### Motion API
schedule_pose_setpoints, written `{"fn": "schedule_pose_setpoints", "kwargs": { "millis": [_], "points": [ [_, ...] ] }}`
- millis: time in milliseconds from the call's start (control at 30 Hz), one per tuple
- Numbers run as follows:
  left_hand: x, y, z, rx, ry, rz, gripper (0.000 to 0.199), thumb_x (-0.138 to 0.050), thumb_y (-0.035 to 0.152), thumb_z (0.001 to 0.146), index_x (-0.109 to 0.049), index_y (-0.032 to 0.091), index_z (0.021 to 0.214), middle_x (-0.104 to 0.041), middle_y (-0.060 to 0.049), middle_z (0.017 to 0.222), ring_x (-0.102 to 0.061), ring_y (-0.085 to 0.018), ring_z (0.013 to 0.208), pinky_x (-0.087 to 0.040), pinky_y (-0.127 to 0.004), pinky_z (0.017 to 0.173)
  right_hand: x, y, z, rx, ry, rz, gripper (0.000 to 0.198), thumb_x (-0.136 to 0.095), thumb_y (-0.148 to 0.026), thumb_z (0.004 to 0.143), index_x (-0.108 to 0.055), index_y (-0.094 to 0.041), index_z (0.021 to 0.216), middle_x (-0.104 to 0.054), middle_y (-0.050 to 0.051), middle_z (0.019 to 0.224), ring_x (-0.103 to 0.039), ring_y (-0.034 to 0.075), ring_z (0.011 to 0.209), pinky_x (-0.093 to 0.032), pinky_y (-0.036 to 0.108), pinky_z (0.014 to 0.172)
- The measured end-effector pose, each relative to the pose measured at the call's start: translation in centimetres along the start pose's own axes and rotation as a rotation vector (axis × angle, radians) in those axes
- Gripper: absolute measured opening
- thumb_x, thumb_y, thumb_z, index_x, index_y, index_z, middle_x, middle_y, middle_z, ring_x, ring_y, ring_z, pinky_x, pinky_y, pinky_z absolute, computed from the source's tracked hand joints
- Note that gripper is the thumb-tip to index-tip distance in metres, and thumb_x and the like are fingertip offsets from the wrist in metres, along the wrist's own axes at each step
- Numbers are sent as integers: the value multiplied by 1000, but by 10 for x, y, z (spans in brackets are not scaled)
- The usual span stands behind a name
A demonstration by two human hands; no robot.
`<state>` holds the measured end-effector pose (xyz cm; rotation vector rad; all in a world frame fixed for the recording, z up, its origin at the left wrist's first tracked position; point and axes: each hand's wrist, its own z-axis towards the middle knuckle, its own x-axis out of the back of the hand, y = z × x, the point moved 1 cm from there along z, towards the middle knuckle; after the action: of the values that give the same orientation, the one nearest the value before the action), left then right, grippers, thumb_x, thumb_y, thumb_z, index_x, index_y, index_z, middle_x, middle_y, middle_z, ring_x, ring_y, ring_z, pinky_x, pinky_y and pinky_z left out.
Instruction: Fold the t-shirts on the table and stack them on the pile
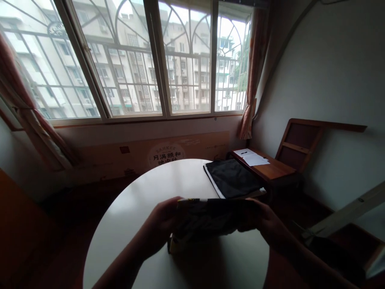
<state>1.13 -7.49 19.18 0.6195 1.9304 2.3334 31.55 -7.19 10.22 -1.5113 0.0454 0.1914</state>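
Above the white round table (144, 196) I hold up a dark folded cloth item (210, 216), perhaps a garment, with small yellow and white patches on it. My left hand (165, 216) is closed on its left end, fingers partly hidden behind it. At the right end, my right hand (264, 218) grips it with the fingers mostly in shadow. The lower left corner of the item hangs close to the tabletop; I cannot tell whether it touches. Just beyond my right hand lies a flat stack of folded black and white cloth (233, 177) at the table's far right edge.
Behind the table at right stands a wooden chair or bench (278, 170) with white papers (252, 157) and a pen on it. A barred window (186, 60) with tied curtains (248, 104) fills the far wall. Below it a printed banner (135, 154) is partly visible.
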Motion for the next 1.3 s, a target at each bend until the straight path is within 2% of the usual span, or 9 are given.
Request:
{"fn": "schedule_pose_setpoints", "kwargs": {
  "millis": [167, 333, 500, 633, 767, 867, 967, 1133, 1300],
  "points": [
    [-4, 42, 70, 42, -86, -148, 57, -78, 59, 76, -72, 16, 114, -72, -9, 88, -69, -23, 76, -59, -28, 54, 38, -94, 45, 304, 51, -228, 48, -80, -58, 74, -73, -16, 99, -71, 5, 86, -67, 17, 72, -60, 26, 60],
    [-11, 57, 164, 57, -91, -323, 50, -87, 40, 72, -70, 14, 111, -71, -8, 90, -68, -17, 68, -62, -32, 61, 61, -158, 119, 432, 136, -283, 54, -84, -55, 69, -72, -15, 102, -73, 5, 88, -68, 17, 69, -58, 25, 54],
    [-18, 66, 256, -164, 35, -240, 52, -83, 39, 76, -68, 12, 119, -72, -12, 108, -70, -21, 89, -63, -41, 80, 91, -180, 202, 486, 205, -192, 47, -83, -41, 68, -68, -14, 104, -71, 5, 92, -69, 19, 75, -62, 32, 56],
    [-35, 44, 302, -354, 96, 12, 46, -72, 43, 85, -70, 8, 116, -75, -12, 104, -70, -20, 91, -58, -37, 88, 130, -155, 246, 506, 171, -165, 35, -71, -37, 75, -64, -15, 102, -70, 5, 96, -69, 19, 87, -64, 36, 74],
    [-70, -29, 298, -351, 73, 196, 29, -68, 30, 85, -76, 11, 106, -77, -9, 93, -70, -21, 86, -57, -34, 83, 170, -86, 253, 424, 122, -542, 31, -54, -30, 76, -70, -16, 99, -73, 6, 103, -71, 20, 96, -60, 38, 91],
    [-103, -96, 264, -345, 12, 357, 22, -66, 14, 80, -80, 15, 96, -77, -10, 99, -70, -24, 95, -55, -35, 90, 190, -24, 231, 347, 70, -701, 24, -57, -18, 61, -76, -18, 76, -76, 6, 102, -70, 26, 102, -54, 44, 103],
    [-131, -145, 227, -382, -160, 485, 29, -64, 6, 76, -82, 23, 93, -77, -5, 95, -70, -22, 96, -53, -33, 92, 204, 31, 200, 285, 34, -820, 30, -57, -13, 55, -80, -22, 73, -75, 6, 109, -68, 30, 109, -47, 50, 111],
    [-149, -169, 201, -408, -225, 669, 33, -56, 12, 88, -78, 25, 110, -73, -9, 115, -64, -26, 116, -48, -39, 106, 225, 85, 167, 354, 83, -1100, 44, -53, -14, 73, -81, -24, 104, -66, 7, 133, -59, 28, 129, -43, 50, 117],
    [-143, -153, 179, -326, -319, 944, 53, -59, 17, 86, -60, 18, 139, -52, -17, 150, -39, -34, 146, -32, -49, 121, 215, 69, 157, 562, 144, -1187, 34, -51, -14, 81, -81, -22, 95, -66, 9, 131, -61, 28, 126, -49, 51, 112]
  ]
}}
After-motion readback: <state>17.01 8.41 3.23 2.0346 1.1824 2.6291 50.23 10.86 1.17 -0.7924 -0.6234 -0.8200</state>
